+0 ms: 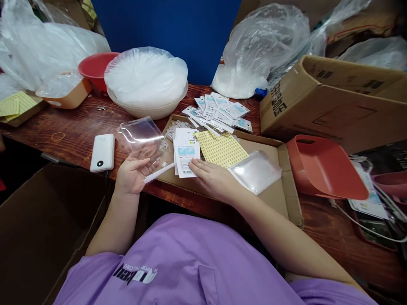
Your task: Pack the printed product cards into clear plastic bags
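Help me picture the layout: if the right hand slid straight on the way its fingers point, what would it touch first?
Probably the stack of printed cards: the right hand lies flat with fingertips already at its lower edge.

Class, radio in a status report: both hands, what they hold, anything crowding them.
Left hand holds clear plastic sleeve, raised. Right hand flat on stack of printed cards. Yellow sticker sheet and pile of clear bags beside right hand.

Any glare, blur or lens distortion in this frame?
Head view: glare streaks the clear sleeve in the left hand; wide-angle bend bows the table edge; right hand on the cards is sharp; even lighting.
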`<state>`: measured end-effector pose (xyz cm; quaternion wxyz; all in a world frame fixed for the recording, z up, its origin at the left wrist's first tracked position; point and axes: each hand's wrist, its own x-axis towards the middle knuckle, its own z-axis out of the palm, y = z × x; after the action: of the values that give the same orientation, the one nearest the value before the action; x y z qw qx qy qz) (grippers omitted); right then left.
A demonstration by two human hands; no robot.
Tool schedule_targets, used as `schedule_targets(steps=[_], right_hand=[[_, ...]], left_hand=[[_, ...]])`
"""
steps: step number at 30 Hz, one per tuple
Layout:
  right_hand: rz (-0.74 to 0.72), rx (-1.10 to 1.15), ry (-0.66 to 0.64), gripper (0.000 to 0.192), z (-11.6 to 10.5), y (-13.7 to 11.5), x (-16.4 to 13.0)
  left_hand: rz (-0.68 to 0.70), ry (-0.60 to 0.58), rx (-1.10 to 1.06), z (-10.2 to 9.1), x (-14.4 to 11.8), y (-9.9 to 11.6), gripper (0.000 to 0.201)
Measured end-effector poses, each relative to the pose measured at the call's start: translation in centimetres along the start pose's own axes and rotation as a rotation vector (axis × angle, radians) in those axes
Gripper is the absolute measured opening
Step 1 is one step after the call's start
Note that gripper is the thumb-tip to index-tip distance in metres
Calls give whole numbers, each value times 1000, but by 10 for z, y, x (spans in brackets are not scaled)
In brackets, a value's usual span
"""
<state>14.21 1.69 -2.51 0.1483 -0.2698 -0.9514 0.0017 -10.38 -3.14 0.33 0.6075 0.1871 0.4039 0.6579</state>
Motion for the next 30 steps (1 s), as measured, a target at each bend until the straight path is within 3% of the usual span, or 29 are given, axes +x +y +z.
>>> schedule_targets(steps=[2, 4, 6, 7, 9, 11, 15, 20, 22, 27, 30], right_hand=[[37, 29, 161, 43, -6, 2, -12], [65, 63, 408, 51, -15, 0, -27], [-24, 109, 581, 56, -24, -8, -40], [-118, 127, 596, 54, -28, -13, -46], [-313, 133, 518, 42, -32, -24, -52], [-395, 101, 428, 28, -33, -31, -55], [-290, 87, 399, 27, -29, -25, -61], [-132, 85, 414, 36, -32, -10, -74], [-154, 99, 441, 35, -37, -11, -75], [-372, 192, 452, 22, -45, -21, -70], [-306, 200, 427, 25, -41, -17, -67]], left_hand=[[-21, -14, -31, 4, 1, 1, 48], [-44, -20, -49, 9, 2, 1, 49], [-69, -45, -61, 15, 3, 0, 51], [-83, -65, -66, 18, 4, -1, 51], [-115, -113, -72, 25, 4, -4, 51], [-151, -158, -71, 34, 2, -9, 50], [-242, -210, -53, 47, -3, -14, 52], [-312, -219, -53, 49, -6, -13, 52], [-317, -202, -49, 48, -4, -12, 49], [-350, -232, -35, 47, -1, -11, 44], [-354, -257, -22, 48, -2, -11, 47]])
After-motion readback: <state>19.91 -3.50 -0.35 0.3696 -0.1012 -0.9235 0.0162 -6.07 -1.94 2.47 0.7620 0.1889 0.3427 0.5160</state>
